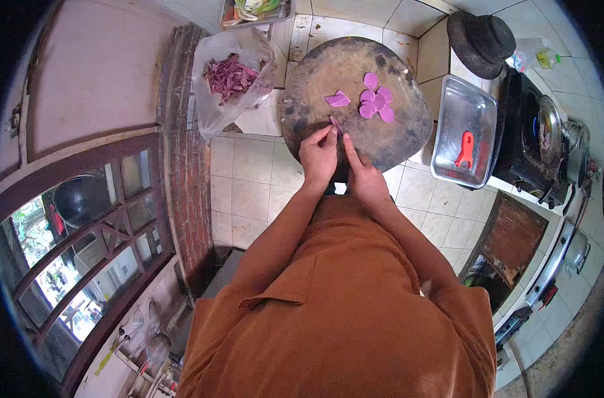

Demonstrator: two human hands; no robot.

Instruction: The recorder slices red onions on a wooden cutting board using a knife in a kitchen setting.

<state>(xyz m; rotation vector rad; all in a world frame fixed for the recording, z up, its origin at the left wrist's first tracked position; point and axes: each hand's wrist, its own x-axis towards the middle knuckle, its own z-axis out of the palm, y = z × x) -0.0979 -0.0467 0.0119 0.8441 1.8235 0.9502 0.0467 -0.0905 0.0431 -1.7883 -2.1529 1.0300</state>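
A round wooden chopping board [312,69] lies before me. My left hand [319,156] is at its near edge, fingertips pinching a small purple slice [334,121], probably purple sweet potato. Right beside it, my right hand [366,176] grips what appears to be a knife, index finger stretched forward along it. The blade is narrow and dark from above, and the fingers hide most of the handle. Just beyond my left hand rests a little stack of cut purple pieces [337,99]. Several round purple slices [379,102] overlap in a cluster farther right.
Left of the board, a clear plastic bag [259,54] holds purple peelings [231,77]. A metal tray [446,139] with a red peeler [465,149] stands to the right, beside a gas stove [518,134] with a lidded pan [550,129]. A vegetable container [256,21] is at the back.
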